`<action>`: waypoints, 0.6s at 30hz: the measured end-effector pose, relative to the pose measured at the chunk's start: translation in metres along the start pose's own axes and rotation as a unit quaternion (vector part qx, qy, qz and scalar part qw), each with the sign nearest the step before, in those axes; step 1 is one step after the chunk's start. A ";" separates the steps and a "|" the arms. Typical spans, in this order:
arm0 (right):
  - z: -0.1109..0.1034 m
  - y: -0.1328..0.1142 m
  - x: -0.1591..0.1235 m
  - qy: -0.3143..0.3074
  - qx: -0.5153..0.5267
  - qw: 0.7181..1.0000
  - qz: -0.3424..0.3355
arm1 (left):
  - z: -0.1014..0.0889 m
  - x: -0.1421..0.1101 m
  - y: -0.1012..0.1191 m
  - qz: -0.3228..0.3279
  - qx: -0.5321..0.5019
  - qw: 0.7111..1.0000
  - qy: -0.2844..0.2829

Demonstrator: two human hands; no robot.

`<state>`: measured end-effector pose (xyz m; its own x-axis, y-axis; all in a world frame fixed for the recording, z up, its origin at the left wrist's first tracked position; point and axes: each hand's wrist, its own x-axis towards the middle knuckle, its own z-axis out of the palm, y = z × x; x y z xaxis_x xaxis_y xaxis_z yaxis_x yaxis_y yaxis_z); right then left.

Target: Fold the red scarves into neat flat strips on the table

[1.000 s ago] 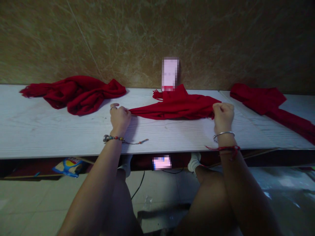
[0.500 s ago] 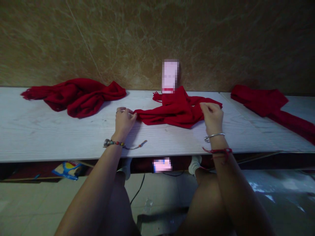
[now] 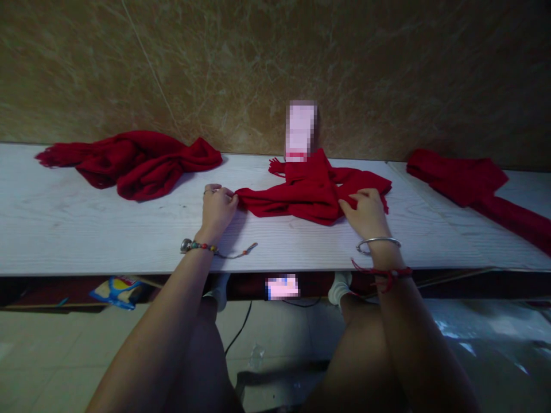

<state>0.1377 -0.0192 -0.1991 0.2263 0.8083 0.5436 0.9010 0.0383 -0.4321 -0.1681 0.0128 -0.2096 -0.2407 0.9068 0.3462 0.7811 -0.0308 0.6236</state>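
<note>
Red fringed scarf (image 3: 301, 201) lies loosely bunched along the middle of a white wood-grain tabletop (image 3: 129, 235), and it serves as the clock's centre, with twelve toward the wall.

Largest is the brown marbled wall (image 3: 241, 69), spanning twelve o'clock behind the tabletop. Pale tiled floor (image 3: 64, 350) shows below, from seven to eight. The person's bare legs fill six o'clock, with one white sock (image 3: 341, 287) at five and another (image 3: 218, 291) at seven.

A second red scarf (image 3: 142, 166), crumpled, rests at nine o'clock, its fringe pointing outward. A third red scarf (image 3: 469, 183) stretches at three o'clock, its far end slanting toward the near edge. Both are apart from the middle one.

At the middle scarf's nine o'clock end, the left hand (image 3: 220, 209) pinches the cloth between thumb and fingertips. At four o'clock, the right hand (image 3: 365, 212) is loosely open, thumb and forefinger parted, touching the cloth.

A pixelated pale rectangular object (image 3: 301, 129) sits at twelve, its lower end just beside the scarf. A blue-and-yellow packet (image 3: 117, 291) lies below tabletop level at eight; a small pixelated pink item (image 3: 283, 287) is at six.

Smallest are the wrist pieces: a beaded bracelet (image 3: 202, 246) on the left; a silver bangle (image 3: 379, 240) and red cord (image 3: 390, 273) on the right.
</note>
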 end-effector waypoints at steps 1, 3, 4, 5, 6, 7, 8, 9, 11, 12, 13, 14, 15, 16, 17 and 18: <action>-0.001 0.004 -0.001 -0.015 -0.009 1.000 0.001 | 0.001 0.000 0.000 -0.001 0.002 1.000 -0.006; -0.005 0.009 0.000 -0.031 -0.014 0.999 -0.005 | 0.001 -0.001 0.000 -0.003 0.001 1.000 -0.011; -0.007 0.010 0.000 -0.027 -0.011 1.000 -0.008 | 0.001 -0.001 0.001 -0.006 -0.002 1.000 -0.010; -0.009 0.010 0.001 -0.018 -0.005 1.000 -0.009 | 0.001 -0.002 0.003 -0.009 -0.006 1.000 -0.008; -0.012 0.009 0.002 -0.006 0.001 1.000 -0.007 | 0.000 -0.002 0.004 -0.013 -0.009 1.000 -0.005; -0.014 0.008 0.003 0.005 0.007 1.000 -0.004 | -0.001 -0.002 0.006 -0.016 -0.011 1.000 0.000; -0.016 0.007 0.004 0.015 0.011 1.000 0.001 | -0.003 -0.002 0.008 -0.018 -0.013 1.000 0.003; -0.018 0.007 0.005 0.023 0.014 1.000 0.006 | -0.004 -0.002 0.009 -0.018 -0.015 1.000 0.006; -0.022 0.006 0.007 0.040 0.018 0.999 0.014 | -0.006 -0.001 0.010 -0.019 -0.017 1.000 0.015; -0.023 0.007 0.008 0.053 0.021 0.998 0.019 | -0.008 -0.001 0.009 -0.020 -0.018 0.999 0.022; -0.024 0.008 0.009 0.069 0.023 0.997 0.025 | -0.010 0.000 0.008 -0.021 -0.018 0.999 0.031; -0.025 0.009 0.010 0.088 0.025 0.995 0.032 | -0.012 0.000 0.006 -0.023 -0.017 0.999 0.041; -0.026 0.011 0.011 0.107 0.027 0.993 0.039 | -0.015 0.001 0.004 -0.025 -0.015 0.998 0.054; -0.026 0.012 0.012 0.123 0.030 0.991 0.046 | -0.017 0.002 0.002 -0.027 -0.012 0.997 0.068; -0.026 0.013 0.013 0.134 0.033 0.989 0.051 | -0.021 0.002 0.000 -0.027 -0.008 0.996 0.082; -0.027 0.014 0.014 0.142 0.037 0.988 0.053 | -0.024 0.002 -0.002 -0.025 -0.003 0.995 0.096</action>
<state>0.1634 -0.0234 -0.1787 0.4217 0.6132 0.6679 0.8396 0.0141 -0.5430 -0.1835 0.0052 -0.1933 -0.3851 0.8104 0.4415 0.7618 0.0091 0.6477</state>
